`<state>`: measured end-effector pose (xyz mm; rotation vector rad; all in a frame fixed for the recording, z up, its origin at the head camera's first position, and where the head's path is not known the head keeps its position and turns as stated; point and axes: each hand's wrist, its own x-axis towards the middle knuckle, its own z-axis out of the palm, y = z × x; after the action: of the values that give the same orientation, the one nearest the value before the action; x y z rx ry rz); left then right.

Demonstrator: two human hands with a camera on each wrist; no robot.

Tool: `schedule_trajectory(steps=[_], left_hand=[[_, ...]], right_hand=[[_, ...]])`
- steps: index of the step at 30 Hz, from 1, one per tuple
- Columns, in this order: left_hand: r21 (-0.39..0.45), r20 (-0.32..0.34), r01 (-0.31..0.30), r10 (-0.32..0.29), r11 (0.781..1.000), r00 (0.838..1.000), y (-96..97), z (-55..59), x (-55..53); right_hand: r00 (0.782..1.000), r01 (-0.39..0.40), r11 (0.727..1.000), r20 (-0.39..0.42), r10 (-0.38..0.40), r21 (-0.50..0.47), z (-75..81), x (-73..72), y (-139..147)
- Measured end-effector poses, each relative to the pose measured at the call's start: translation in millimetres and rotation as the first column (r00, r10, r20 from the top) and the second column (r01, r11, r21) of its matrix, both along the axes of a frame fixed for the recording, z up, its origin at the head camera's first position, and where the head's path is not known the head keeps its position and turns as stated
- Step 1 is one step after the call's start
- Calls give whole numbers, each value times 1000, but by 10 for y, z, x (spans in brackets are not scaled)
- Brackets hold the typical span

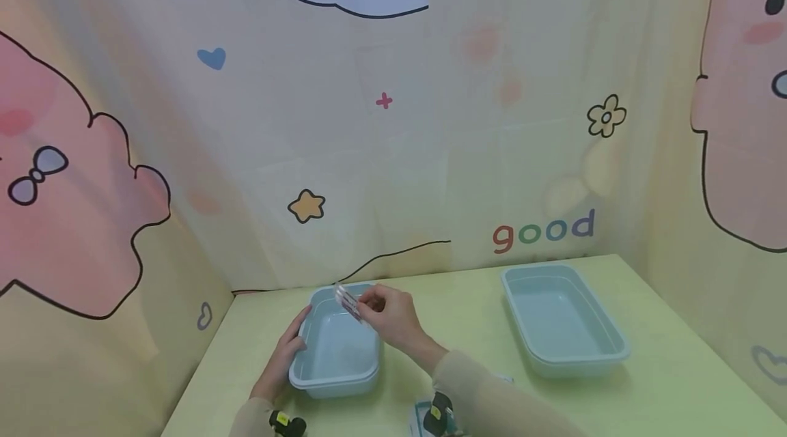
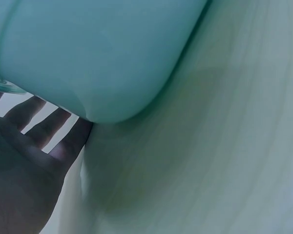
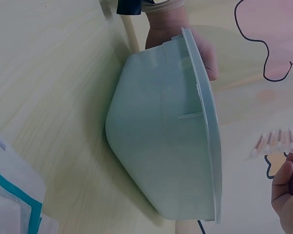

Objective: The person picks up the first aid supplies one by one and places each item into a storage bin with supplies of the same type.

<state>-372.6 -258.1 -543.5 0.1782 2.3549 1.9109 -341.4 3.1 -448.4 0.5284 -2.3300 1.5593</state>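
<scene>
My left hand is at the left side of a light blue plastic bin, with the thumb at its rim. In the left wrist view the fingers lie against the bin's outer wall. Above the bin, my right hand pinches a small clear plastic pack between thumb and fingers. Several pinkish-brown strips show through the pack in the right wrist view; their exact kind cannot be made out. Inside the bin only the bare floor shows.
A second light blue bin stands at the right of the pale table. Near the front edge, partly behind the right sleeve, is a clear box with teal edging. A printed curtain surrounds the table.
</scene>
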Motion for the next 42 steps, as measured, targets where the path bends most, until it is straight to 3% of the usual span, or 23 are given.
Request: schedule_trajectory(steps=[22, 42], left_hand=[[-15, -8, 5, -5, 1000, 1000, 34, 34, 20], [-26, -25, -4, 3, 1000, 1000, 27, 28, 36]], right_hand=[[998, 17, 1000, 53, -17, 0, -135, -17, -84], [1000, 7, 1000, 24, -7, 8, -242, -38, -121]])
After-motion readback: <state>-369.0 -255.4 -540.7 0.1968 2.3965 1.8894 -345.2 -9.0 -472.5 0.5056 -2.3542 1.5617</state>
